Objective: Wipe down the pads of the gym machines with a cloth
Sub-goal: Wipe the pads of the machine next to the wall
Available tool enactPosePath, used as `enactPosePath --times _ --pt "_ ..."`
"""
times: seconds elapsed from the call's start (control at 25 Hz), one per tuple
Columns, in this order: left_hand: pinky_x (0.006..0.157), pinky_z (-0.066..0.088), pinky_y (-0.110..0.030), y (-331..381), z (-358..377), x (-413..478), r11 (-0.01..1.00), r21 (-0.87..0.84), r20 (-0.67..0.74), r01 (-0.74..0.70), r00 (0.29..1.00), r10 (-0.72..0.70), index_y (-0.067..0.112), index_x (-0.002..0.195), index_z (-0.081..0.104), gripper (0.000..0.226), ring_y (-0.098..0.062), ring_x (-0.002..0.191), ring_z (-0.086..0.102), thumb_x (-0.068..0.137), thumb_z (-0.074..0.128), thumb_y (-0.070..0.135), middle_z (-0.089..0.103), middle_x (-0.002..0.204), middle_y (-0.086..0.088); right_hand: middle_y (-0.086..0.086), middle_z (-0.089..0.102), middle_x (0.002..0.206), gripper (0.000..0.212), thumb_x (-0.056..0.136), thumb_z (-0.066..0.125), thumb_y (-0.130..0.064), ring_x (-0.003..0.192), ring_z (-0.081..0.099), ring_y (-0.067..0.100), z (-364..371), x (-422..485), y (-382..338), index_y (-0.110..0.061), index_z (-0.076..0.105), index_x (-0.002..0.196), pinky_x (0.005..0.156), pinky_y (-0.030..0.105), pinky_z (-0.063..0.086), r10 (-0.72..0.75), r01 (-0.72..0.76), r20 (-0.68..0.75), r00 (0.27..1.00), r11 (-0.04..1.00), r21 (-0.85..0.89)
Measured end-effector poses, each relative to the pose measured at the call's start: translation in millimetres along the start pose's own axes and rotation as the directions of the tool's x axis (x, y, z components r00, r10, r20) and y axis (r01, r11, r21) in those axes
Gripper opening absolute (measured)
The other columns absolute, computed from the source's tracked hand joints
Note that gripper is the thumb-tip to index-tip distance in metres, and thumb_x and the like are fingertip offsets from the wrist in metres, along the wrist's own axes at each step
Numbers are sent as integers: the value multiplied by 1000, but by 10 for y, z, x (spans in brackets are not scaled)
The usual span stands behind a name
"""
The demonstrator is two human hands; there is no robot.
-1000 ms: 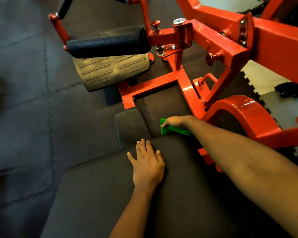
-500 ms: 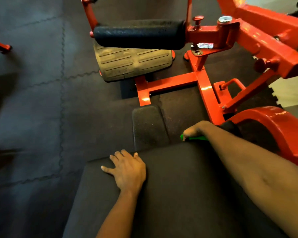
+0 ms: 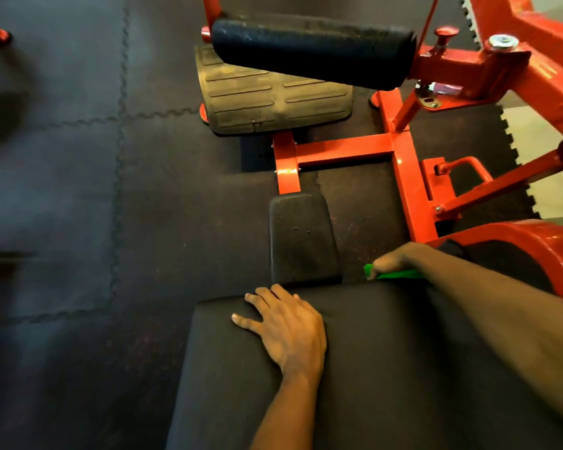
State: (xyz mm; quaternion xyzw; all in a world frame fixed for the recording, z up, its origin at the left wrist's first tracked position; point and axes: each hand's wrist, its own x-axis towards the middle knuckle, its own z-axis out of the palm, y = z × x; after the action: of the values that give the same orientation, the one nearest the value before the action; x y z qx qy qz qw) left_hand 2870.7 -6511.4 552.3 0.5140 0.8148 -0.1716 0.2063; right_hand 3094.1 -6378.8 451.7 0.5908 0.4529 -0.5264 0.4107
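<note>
Seat pad [image 3: 387, 368]: far edge under wipe; right hand [image 3: 395, 256] grips green cloth [image 3: 395, 274], left hand [image 3: 286, 326] flat (bracing); 1 sweep along next.

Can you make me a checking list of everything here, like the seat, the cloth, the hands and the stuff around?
Surface: black seat pad, wide and flat.
Job's things: green cloth at the seat pad's far right edge; small pad just beyond the seat pad; roller pad further on, looking dusty.
Clutter: nothing seen.
Hands: left hand rests flat on the seat pad, fingers spread; right hand grips the cloth.
Cables: thin red line beside the roller pad; cable or rod, cannot tell.
Surroundings: red frame, ribbed footplate under the roller pad, dark floor mats.
</note>
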Motion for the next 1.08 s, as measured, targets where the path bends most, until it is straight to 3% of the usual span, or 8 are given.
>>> enactPosePath --times 0.16,0.32,0.44,0.56,0.64,0.88,0.96,1.08 --pt "112 22 -67 -73 -84 1 993 -111 -18 -31 999 29 10 130 51 41 -37 136 40 98 40 34 51 136 -15 13 49 147 49 99 51 -37 125 51 27 193 -579 -568 -11 55 140 101 32 37 -3 1 -48 999 999 -39" --pt "100 43 -54 -779 -232 248 980 -198 -179 -22 984 -14 9 117 53 32 -33 110 57 91 52 27 58 114 -13 17 53 134 42 100 49 -38 112 53 29 397 -675 -1372 -10 54 130 90 33 36 -92 91 39 995 995 28" --pt "99 44 -52 -1399 -335 341 971 -154 15 180 984 -180 9 124 49 40 -32 113 59 100 41 40 60 120 -13 23 58 126 27 100 43 -34 88 55 27 544 -669 -1998 -15 57 113 80 34 35 -209 203 101 973 977 65" --pt "83 42 -40 -1571 -344 309 933 -300 160 199 975 -156 9 125 47 48 -33 109 61 106 25 48 63 121 -16 17 49 144 42 103 45 -28 127 51 35 659 -716 -2502 -8 52 140 87 30 35 -312 304 87 946 948 99" --pt "81 43 -39 -1551 -377 310 936 -305 158 176 978 -133 11 121 49 45 -31 107 63 106 24 45 65 117 -14 16 44 149 46 105 46 -26 137 41 33 723 -855 -2773 -4 46 145 92 27 33 -361 350 58 931 925 151" --pt "77 46 -38 -1523 -383 324 931 -326 104 164 985 -137 13 118 51 38 -28 101 66 107 26 39 67 111 -11 10 43 145 55 104 47 -42 136 42 28 794 -905 -2858 -9 41 148 99 26 30 -360 356 -28 933 905 231" --pt "78 51 -38 -1535 -365 326 930 -329 105 166 985 -139 14 117 51 37 -25 98 67 106 26 39 68 109 -9 8 54 130 55 100 49 -53 122 53 26 860 -848 -2744 -14 52 139 96 32 35 -354 359 -65 933 905 230" --pt "74 48 -35 -1573 -352 315 919 -366 110 148 987 -115 13 117 52 38 -24 97 68 106 27 39 69 108 -9 4 64 109 69 82 49 -75 102 62 23 981 -807 -2586 -18 64 118 91 39 44 -331 395 -254 909 877 272"
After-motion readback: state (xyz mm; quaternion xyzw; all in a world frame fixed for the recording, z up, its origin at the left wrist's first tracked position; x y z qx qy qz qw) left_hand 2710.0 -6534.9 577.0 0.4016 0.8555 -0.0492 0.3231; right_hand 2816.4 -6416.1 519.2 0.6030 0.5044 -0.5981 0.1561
